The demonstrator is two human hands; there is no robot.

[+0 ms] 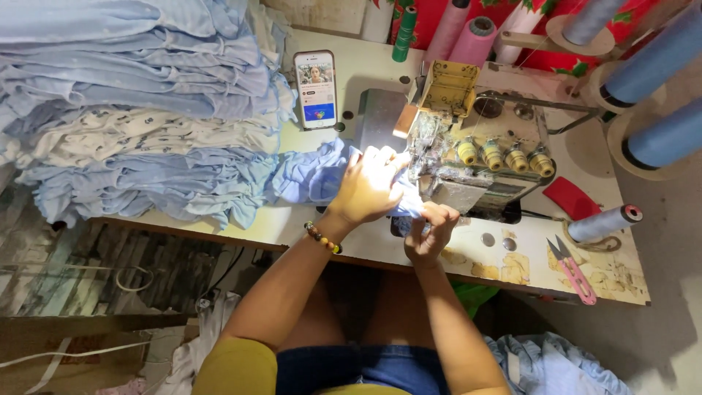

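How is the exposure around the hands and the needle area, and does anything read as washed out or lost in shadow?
Head view: the machine lamp blows out the left hand and the blue fabric beside it; the right hand is partly shaded; the space under the table falls dark; the fabric stack is evenly lit.

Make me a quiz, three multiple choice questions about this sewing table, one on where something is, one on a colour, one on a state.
1. Where do the pink-handled snips lie?
A. on the fabric pile
B. on the table, right of the sewing machine
C. on the floor

2. What colour is the cloth under the left hand?
A. light blue
B. red
C. black

3. The phone screen is:
A. dark
B. lit
C. face down

Answers: 1 B, they rest near the table's right end. 2 A, pale blue folds show. 3 B, the screen glows.
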